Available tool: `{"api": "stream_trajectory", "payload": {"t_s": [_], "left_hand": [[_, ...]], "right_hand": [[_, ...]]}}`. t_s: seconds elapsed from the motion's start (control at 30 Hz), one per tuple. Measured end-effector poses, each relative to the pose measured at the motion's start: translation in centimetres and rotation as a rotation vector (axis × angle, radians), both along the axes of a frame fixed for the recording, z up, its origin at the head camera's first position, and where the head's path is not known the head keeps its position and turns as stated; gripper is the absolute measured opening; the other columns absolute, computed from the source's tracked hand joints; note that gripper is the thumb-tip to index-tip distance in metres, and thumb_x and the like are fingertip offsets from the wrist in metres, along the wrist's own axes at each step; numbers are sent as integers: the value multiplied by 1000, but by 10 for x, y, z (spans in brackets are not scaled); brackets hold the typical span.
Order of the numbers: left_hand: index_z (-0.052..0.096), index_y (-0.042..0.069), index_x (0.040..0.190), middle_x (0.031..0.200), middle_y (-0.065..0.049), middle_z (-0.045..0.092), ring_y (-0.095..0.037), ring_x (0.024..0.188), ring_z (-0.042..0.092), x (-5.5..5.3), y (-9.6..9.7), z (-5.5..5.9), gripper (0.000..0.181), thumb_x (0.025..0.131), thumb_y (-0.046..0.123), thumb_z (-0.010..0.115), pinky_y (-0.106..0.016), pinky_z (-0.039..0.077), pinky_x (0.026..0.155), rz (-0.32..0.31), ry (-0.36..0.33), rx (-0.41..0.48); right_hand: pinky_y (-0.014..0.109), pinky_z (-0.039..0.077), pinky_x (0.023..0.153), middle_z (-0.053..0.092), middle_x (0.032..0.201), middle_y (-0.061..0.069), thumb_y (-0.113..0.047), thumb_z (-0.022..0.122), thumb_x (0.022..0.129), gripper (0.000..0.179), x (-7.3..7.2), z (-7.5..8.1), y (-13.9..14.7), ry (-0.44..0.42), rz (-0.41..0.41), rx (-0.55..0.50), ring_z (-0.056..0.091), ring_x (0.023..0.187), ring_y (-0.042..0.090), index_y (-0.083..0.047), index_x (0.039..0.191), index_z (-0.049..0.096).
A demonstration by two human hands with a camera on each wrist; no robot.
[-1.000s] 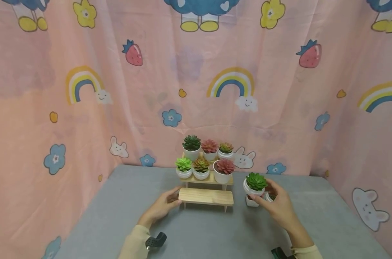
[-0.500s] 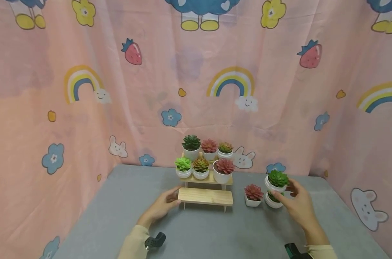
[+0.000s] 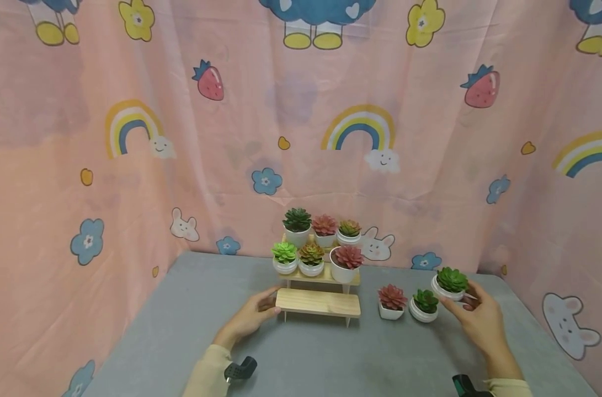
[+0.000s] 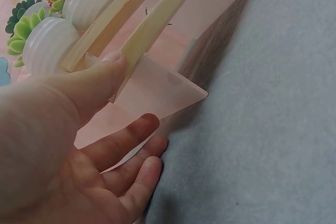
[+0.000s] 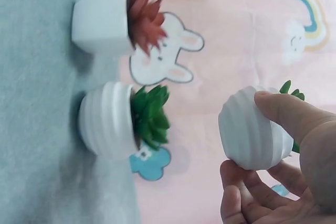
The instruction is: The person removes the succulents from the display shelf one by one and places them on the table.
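My right hand [image 3: 483, 322] grips a white ribbed pot with a green succulent [image 3: 449, 284], thumb on one side and fingers on the other. In the right wrist view this potted succulent [image 5: 252, 129] hangs clear of the table. Left of it, a smaller green succulent [image 3: 424, 305] and a red succulent in a square pot [image 3: 392, 302] stand on the table. My left hand [image 3: 249, 316] is at the left end of the tiered wooden stand [image 3: 318, 302]. Its thumb touches the lowest board's end [image 4: 134, 45]; the other fingers lie loose near the translucent leg [image 4: 157, 85].
Several potted succulents fill the stand's two upper tiers, among them a bright green one [image 3: 284, 256] and a large red one [image 3: 347, 263]. The lowest board is bare. A grey cloth [image 3: 181, 331] covers the table, and a pink printed curtain [image 3: 301, 204] hangs behind.
My right hand has carried the green succulent to the right, past the red and small green ones, which now show uncovered. The left hand has stayed at the stand's end.
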State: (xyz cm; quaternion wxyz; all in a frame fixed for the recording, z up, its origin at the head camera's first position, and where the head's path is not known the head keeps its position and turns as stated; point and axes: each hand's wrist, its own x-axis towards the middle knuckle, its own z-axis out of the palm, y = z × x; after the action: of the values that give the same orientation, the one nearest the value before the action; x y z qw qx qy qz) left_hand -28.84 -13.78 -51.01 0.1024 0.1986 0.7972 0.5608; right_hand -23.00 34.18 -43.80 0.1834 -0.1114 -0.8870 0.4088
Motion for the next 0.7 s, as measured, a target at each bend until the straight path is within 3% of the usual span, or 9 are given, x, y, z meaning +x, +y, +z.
{"api": "stream_trajectory", "payload": {"t_s": [0.1,0.17,0.23,0.3,0.37,0.4,0.6,0.7], "left_hand": [[37,6,156,146,-30,52,-48,136,50,1,0,1,60,103,23,59,-58,46,110,2,-1,3],[37,6,156,146,-29,53,-48,136,50,1,0,1,60,103,23,60,-58,46,109,5,-3,3],[37,7,156,144,-29,54,-47,135,51,1,0,1,60,103,23,60,-58,46,109,6,-3,2],[37,7,156,143,-28,56,-46,135,52,1,0,1,60,103,24,60,-58,46,110,10,-4,-3],[37,7,156,142,-27,57,-45,134,53,1,0,0,61,103,25,60,-59,45,110,11,-3,-10],[37,6,156,142,-27,57,-45,133,53,1,-1,0,61,103,24,60,-59,45,110,10,0,-12],[37,6,156,141,-26,57,-42,132,55,0,0,-1,61,103,24,60,-59,45,110,9,13,-25],[37,7,156,142,-25,57,-43,133,55,0,1,-1,61,103,24,60,-59,44,111,14,10,-23]], "right_hand": [[-4,35,67,50,141,37,-25,78,91,78,-2,-5,6,8,-10,-30,52,85,-15,7,151,38],[-4,35,67,49,141,37,-23,77,90,79,-3,-8,10,-5,-20,-51,39,81,-24,7,151,37],[-4,35,65,46,143,38,-22,76,91,81,-5,-11,13,-30,-31,-69,56,90,-10,7,154,33],[-4,34,64,43,146,38,-23,75,92,84,-6,-13,15,-60,-43,-83,65,107,16,6,156,29],[-2,35,62,40,149,39,-24,74,93,86,-7,-15,17,-89,-46,-92,57,124,43,6,157,25],[-2,34,62,39,149,39,-24,73,94,86,-8,-16,17,-99,-48,-103,51,130,49,6,157,23],[0,38,61,43,148,36,-21,73,93,83,-9,-22,20,-112,-94,-115,55,122,41,5,157,27],[0,37,60,43,147,37,-18,73,93,81,-10,-23,22,-101,-114,-124,55,123,43,6,156,28]]}}
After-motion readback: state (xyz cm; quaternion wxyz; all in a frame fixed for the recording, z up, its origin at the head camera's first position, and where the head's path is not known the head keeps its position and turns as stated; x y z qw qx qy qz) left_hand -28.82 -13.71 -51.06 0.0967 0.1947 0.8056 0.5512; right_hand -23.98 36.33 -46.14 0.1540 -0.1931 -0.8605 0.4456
